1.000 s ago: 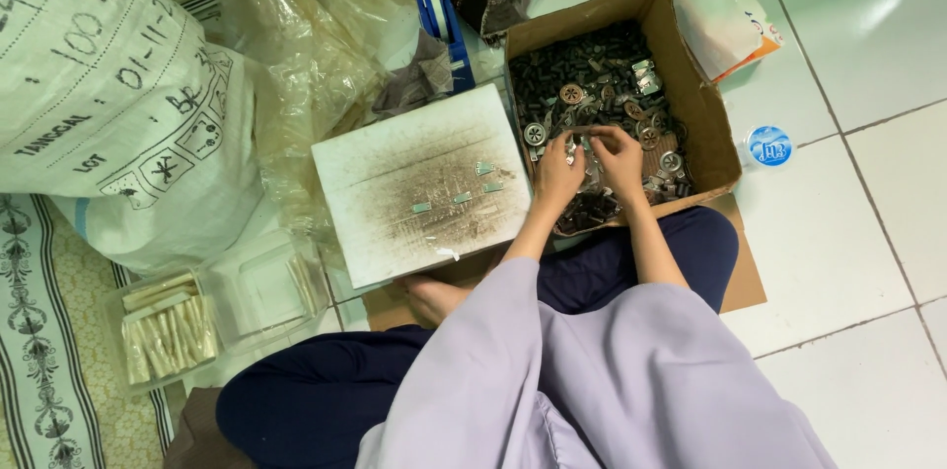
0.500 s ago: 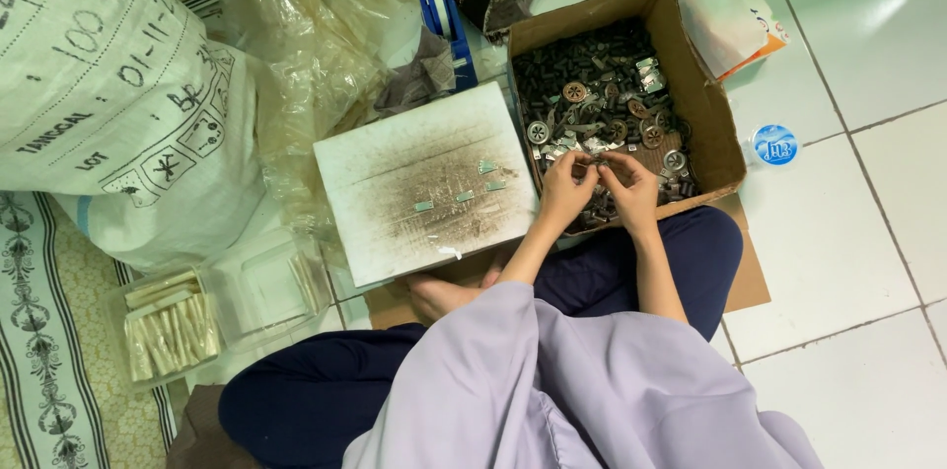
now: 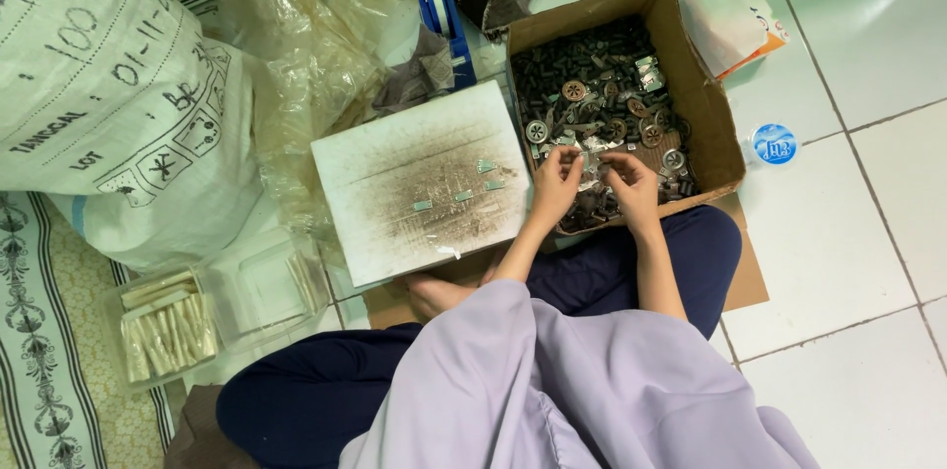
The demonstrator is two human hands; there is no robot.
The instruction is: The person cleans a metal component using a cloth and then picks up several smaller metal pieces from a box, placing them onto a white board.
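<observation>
Both hands are over the near part of an open cardboard box [image 3: 722, 124] full of small dark and silver metal parts [image 3: 592, 74], some of them round discs. My left hand [image 3: 555, 183] and my right hand [image 3: 634, 188] each pinch a small silvery piece, fingers close together between them. To the left lies a stained white board [image 3: 395, 213] with a few small metal clips [image 3: 464, 195] on it.
A large printed white sack [image 3: 109, 94] and crumpled clear plastic bags [image 3: 296, 55] fill the left side. A clear tray of pale sticks [image 3: 163, 331] sits at lower left. A blue bottle cap [image 3: 774, 144] and an orange-white packet [image 3: 735, 10] lie on the white tiles at right.
Both hands have drawn back from the middle of the box toward its near edge, still together over the parts.
</observation>
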